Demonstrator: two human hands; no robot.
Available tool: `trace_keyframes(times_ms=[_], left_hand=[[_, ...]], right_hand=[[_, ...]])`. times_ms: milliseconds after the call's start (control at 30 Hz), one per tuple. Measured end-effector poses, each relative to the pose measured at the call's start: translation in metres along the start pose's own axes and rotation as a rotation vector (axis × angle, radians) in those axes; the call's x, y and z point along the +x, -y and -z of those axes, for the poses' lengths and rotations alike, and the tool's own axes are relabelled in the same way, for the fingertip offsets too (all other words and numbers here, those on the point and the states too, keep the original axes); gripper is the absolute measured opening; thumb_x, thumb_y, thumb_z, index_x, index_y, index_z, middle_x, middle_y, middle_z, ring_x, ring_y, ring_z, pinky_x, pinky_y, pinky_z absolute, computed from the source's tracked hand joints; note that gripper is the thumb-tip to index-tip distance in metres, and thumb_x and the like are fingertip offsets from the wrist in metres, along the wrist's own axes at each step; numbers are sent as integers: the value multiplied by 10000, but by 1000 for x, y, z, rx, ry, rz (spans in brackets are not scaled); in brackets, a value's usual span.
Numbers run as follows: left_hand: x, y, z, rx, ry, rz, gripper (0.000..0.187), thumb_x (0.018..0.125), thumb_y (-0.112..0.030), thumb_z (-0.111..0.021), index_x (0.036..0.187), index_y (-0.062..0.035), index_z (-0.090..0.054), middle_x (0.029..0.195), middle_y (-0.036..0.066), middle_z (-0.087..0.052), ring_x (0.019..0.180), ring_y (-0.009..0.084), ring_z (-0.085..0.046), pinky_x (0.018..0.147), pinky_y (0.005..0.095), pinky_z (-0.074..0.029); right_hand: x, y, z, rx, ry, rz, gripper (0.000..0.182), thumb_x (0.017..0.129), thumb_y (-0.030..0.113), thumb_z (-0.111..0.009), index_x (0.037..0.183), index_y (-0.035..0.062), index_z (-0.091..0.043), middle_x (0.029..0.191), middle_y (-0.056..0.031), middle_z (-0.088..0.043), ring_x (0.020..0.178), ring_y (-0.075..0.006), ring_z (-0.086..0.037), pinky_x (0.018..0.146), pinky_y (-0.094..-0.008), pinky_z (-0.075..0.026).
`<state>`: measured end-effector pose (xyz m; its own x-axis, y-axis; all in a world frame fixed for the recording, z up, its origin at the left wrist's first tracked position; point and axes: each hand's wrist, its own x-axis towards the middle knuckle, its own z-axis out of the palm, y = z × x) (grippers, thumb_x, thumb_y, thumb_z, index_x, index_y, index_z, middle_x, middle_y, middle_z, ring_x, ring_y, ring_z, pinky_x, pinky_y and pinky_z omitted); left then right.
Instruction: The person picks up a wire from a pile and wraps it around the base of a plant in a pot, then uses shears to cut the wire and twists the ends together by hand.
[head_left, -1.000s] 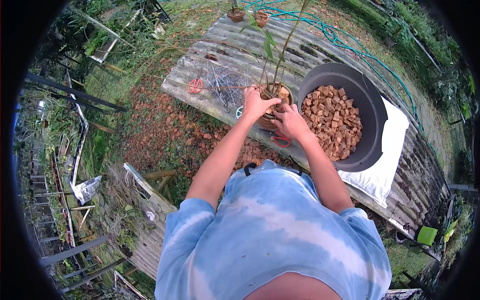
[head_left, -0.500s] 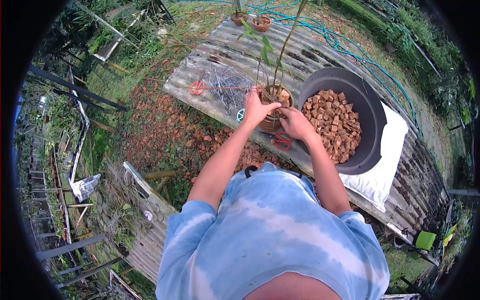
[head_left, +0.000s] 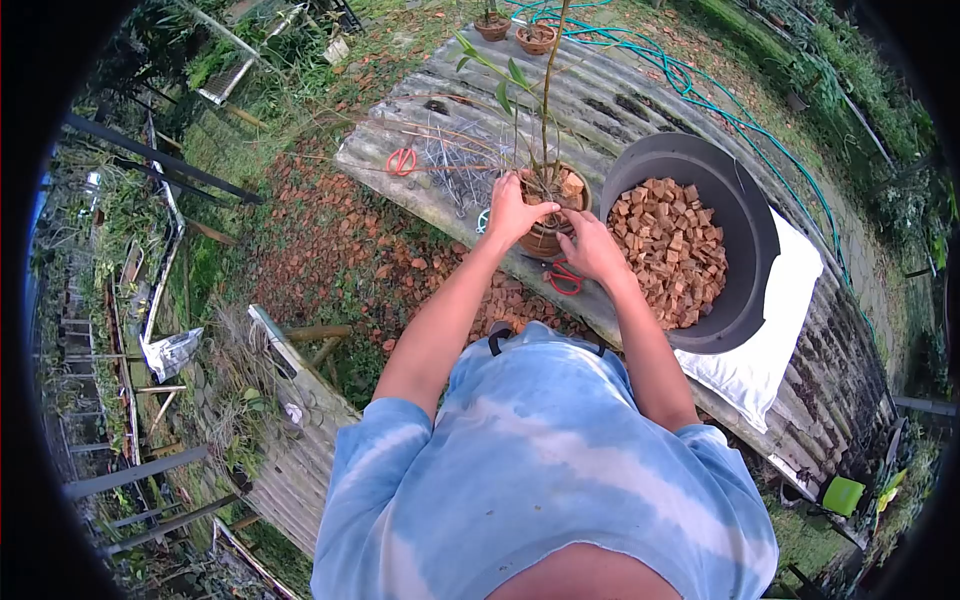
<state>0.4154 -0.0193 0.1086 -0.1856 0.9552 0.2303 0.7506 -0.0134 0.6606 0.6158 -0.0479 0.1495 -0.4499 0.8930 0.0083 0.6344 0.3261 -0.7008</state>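
A potted plant with tall stems point(head_left: 547, 110) and a few green leaves stands in a brown clay pot point(head_left: 541, 243). Brown chunks point(head_left: 572, 186) and tangled roots show at its top. My left hand point(head_left: 516, 212) grips the pot's left side, its thumb stretched across the base of the stems. On the near right rim, my right hand point(head_left: 594, 246) is closed, thumb and fingers pressed at the pot's top; its fingertips are partly hidden. Red-handled scissors point(head_left: 563, 280) lie just below the pot. A green wire spool point(head_left: 483, 221) sits beside my left wrist.
A large dark tub point(head_left: 745, 250) of brown husk chunks point(head_left: 670, 255) stands at the right on a white sack point(head_left: 790, 320). Wire pieces point(head_left: 458, 170) and red-handled scissors point(head_left: 401, 161) lie left on the corrugated table point(head_left: 400, 120). Small pots point(head_left: 535, 39) and a green hose point(head_left: 690, 90) are beyond.
The view has shifted slightly, and the plant's stems lean a little further left. Both hands stay at the pot in nearly the same grip.
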Motion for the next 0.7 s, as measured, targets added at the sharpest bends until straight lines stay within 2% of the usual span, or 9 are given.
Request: trace_keyframes(times_ms=[100, 267, 400, 500, 533, 633, 667, 700], left_hand=[[0, -4, 8, -125, 50, 48, 926, 631, -389, -967, 1344, 31, -552, 1212, 182, -657, 1122, 280, -648, 956, 382, -540], [-6, -6, 12, -298, 20, 137, 1160, 600, -379, -993, 1488, 23, -364, 1345, 212, -589, 1221, 294, -609, 1009, 411, -524], [-11, 0, 9, -295, -88, 115, 1226, 588, -373, -1004, 1521, 17, -310, 1410, 219, -544, 1268, 302, -579, 1050, 425, -493], [-25, -2, 14, -323, -165, 82, 1181, 615, -389, -992, 1506, 14, -329, 1384, 211, -567, 1296, 304, -559, 1078, 411, -457], [-36, -5, 19, -340, -227, 69, 974, 732, -374, -931, 1456, 14, -407, 1314, 192, -615, 1252, 290, -588, 1074, 401, -444], [-72, 1, 31, -408, -307, 245, 736, 854, -353, -838, 1392, 8, -488, 1251, 175, -654, 1196, 269, -615, 1061, 401, -448], [-85, 8, 31, -385, -349, 287, 558, 942, -318, -748, 1356, -8, -539, 1234, 160, -668, 1140, 251, -635, 1053, 402, -455], [-96, 28, 28, -423, -288, 385, 561, 948, -335, -741, 1361, -18, -534, 1241, 142, -668, 1146, 255, -635, 1053, 390, -455]], right_hand=[[-2, 1, 0, -20, -73, 26, 382, 927, 154, -648, 1270, -3, -589, 1245, -258, -610, 1139, -432, -611, 957, -501, -506], [-7, 19, -1, -53, -191, 20, 198, 929, 141, -636, 1059, 0, -586, 1127, -250, -635, 994, -436, -652, 833, -533, -526], [-13, 35, 0, 28, -95, 57, 189, 926, 147, -644, 1038, 5, -590, 999, -238, -674, 887, -449, -670, 768, -542, -533], [-18, 42, -8, 81, 14, 122, 180, 923, 149, -647, 1002, -5, -596, 951, -235, -686, 866, -443, -675, 765, -536, -536], [-18, 46, -11, 101, 85, 127, 187, 917, 147, -650, 1004, -12, -603, 949, -240, -692, 867, -444, -679, 770, -534, -536], [-21, 55, -25, 159, 288, 120, 209, 900, 141, -660, 1008, -35, -625, 944, -255, -711, 872, -446, -690, 786, -527, -536], [-20, 49, -40, 164, 320, 149, 243, 892, 147, -672, 1045, -39, -638, 983, -266, -716, 912, -451, -695, 812, -526, -536], [-18, 45, -55, 117, 348, 162, 259, 894, 157, -683, 1058, -40, -650, 923, -249, -723, 867, -422, -708, 786, -501, -544]])
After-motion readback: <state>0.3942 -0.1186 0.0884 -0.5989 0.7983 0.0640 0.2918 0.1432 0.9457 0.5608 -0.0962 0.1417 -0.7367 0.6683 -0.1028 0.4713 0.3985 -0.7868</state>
